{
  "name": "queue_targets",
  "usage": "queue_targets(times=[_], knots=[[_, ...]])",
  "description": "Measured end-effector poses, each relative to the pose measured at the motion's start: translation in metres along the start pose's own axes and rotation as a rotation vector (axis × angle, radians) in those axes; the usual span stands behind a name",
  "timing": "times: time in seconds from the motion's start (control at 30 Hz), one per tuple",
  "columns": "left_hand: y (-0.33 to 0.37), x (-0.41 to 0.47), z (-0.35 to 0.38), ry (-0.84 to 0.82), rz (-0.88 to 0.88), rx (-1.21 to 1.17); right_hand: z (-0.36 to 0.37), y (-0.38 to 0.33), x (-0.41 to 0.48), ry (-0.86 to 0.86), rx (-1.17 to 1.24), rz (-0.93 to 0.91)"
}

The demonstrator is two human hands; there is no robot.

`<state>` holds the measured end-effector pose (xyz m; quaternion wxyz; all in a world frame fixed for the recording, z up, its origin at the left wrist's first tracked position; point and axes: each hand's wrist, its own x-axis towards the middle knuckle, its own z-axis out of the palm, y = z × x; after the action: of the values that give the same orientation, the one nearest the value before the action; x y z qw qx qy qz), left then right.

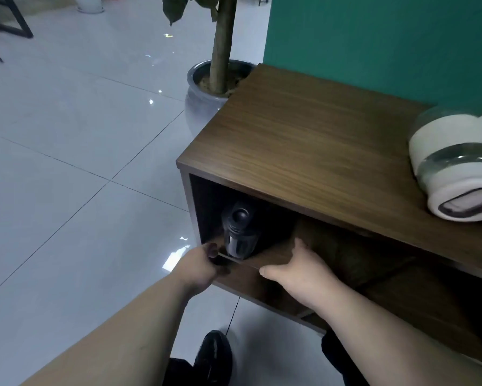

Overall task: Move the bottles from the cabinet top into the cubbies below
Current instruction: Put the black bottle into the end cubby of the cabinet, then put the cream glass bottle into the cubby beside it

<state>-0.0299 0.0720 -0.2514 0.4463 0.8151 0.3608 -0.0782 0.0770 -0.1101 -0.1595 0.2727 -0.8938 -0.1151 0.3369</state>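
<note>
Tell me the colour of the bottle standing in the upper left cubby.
Black, with a dark cap: the bottle shows in the head view, the only one.

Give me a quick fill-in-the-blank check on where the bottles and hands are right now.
1. The dark bottle stands in the ____ cubby at the cabinet's left end.
2. The white bottles lie on the cabinet ____.
3. The left hand and right hand rest at the shelf's ____ edge.

Missing words: upper; top; front
</note>
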Motion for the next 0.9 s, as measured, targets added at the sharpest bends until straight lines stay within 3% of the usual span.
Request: queue_targets(times=[0.2,0.3,0.4,0.53,0.63,0.7,0.8,0.9], knots=[[0.045,-0.05,-0.011,0.004,0.074,0.153,-0.039,0.019,-0.063,-0.037,0.016,-0.116],[0.069,-0.082,-0.015,0.055,0.13,0.151,-0.054,0.031,-0.099,0.026,0.091,-0.256],[0.089,-0.118,-0.018,0.068,0.193,0.148,-0.075,0.042,-0.127,0.231,0.183,-0.443],[0.125,-0.151,-0.025,0.088,0.319,0.164,-0.12,0.042,-0.145,0.73,0.149,-0.627],[0.138,-0.156,-0.018,0.128,0.374,0.078,-0.148,0.035,-0.132,0.971,0.037,-0.61],[0.131,-0.155,-0.01,0.14,0.355,0.049,-0.156,0.03,-0.116,0.999,-0.017,-0.567],[0.116,-0.146,-0.003,0.065,0.381,0.242,-0.155,0.02,-0.094,0.963,-0.039,-0.537],[0.114,-0.139,-0.009,0.03,0.386,0.206,-0.152,0.01,-0.077,1.005,-0.063,-0.485]])
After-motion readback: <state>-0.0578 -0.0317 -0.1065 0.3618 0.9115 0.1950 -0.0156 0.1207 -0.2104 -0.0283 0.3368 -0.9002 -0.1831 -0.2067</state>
